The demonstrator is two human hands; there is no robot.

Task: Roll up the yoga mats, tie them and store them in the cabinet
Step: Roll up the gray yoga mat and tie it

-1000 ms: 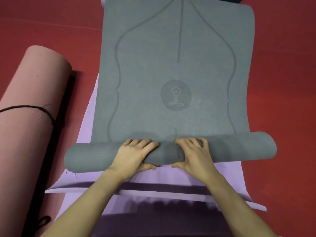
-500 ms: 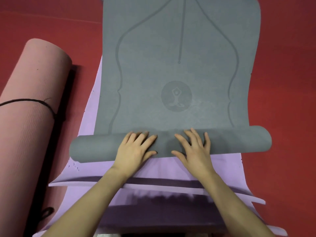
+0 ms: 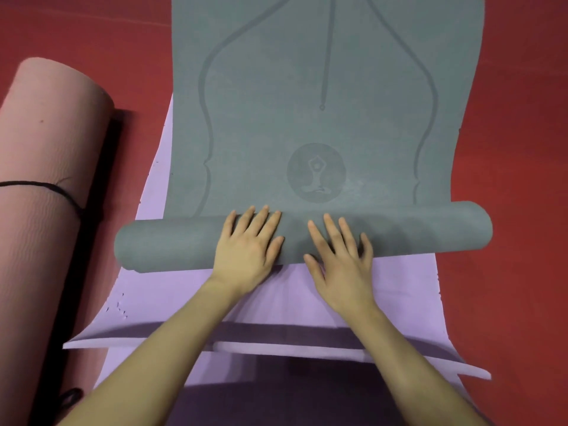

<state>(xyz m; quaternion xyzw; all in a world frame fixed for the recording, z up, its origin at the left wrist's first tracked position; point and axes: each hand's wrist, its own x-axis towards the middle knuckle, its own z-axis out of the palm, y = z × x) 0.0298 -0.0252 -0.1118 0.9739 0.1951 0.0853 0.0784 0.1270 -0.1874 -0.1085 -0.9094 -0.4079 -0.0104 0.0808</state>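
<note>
Grey mat: grey foam yoga mat (image 3: 322, 87) on lilac foam mat (image 3: 399, 287), near end rolled, rest flat.
Hands: left hand (image 3: 249, 247), right hand (image 3: 341, 256), flat, fingers straight, pressing roll's middle, side by side.
Risk: roll ends unguided; likely coning, skewing or loosening.
Neighbour: pink rolled mat (image 3: 40, 179), black-corded, well left.

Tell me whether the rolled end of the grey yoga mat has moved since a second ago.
Yes. The grey roll has advanced away from the person, closer to the mat's printed circular emblem.
</note>
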